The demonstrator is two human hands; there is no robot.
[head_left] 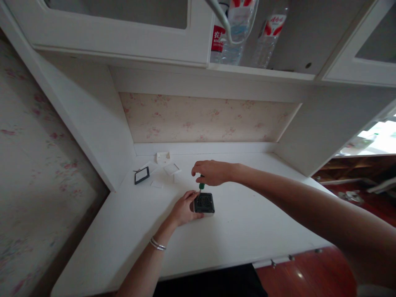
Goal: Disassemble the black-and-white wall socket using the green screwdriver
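Observation:
On the white desk (241,231) sits a small square box (204,203) with a black top and a pale lower side. Fingers and thumb of my left hand (185,209) grip it from its left side and near edge. My right hand (212,172) is closed around the green handle of a screwdriver (201,185), held upright above the box. Its shaft points down to the upper left part of the black top; whether the tip sits in a screw is too small to tell.
Left of the box lie a black-framed square piece (142,175), a white square frame (172,169), a small white box (163,157) and a white sheet (156,185). Overhead, a shelf (262,72) holds plastic bottles (268,35), with a grey cable (221,18) hanging before them.

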